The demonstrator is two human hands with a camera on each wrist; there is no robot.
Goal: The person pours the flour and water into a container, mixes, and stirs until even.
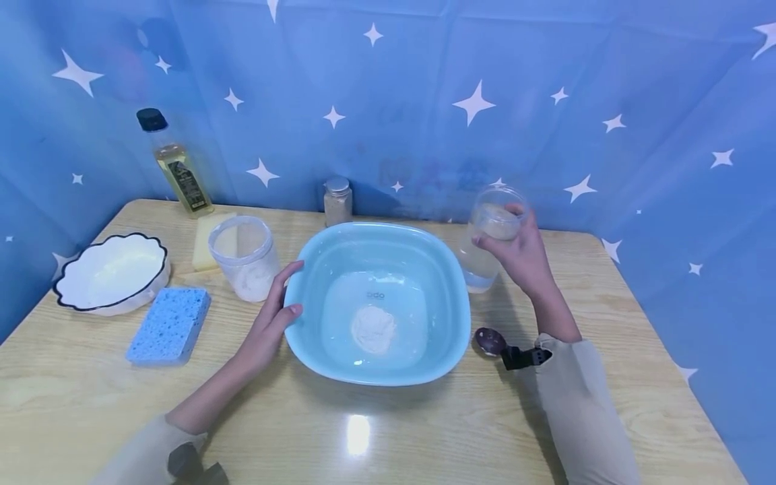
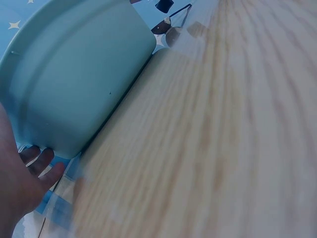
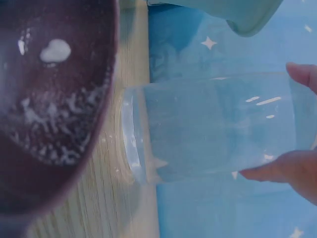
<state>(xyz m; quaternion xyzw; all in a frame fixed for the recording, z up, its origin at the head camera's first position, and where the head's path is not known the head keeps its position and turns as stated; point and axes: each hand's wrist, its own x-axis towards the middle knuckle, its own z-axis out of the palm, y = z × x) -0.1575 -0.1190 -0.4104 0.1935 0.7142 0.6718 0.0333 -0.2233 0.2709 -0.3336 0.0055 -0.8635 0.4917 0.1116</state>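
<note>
Fingers (image 1: 289, 272) on basin (image 1: 388, 377) rim, cup (image 1: 481, 264) near table edge (image 1: 566, 237)

Plain, pale beige sleeves (image 1: 585, 411) are worn, with a black device (image 1: 526, 358) at each cuff (image 1: 566, 350).

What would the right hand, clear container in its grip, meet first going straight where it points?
Likely the blue star-patterned curtain behind the table; the gap between it and the right hand is unclear.

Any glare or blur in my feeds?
Head: a glare patch on the table, in front of the basin; left wrist: the table looks soft and washed out toward the right; right wrist: the dark spoon looms soft-edged, and small highlights mark the clear cup.
</note>
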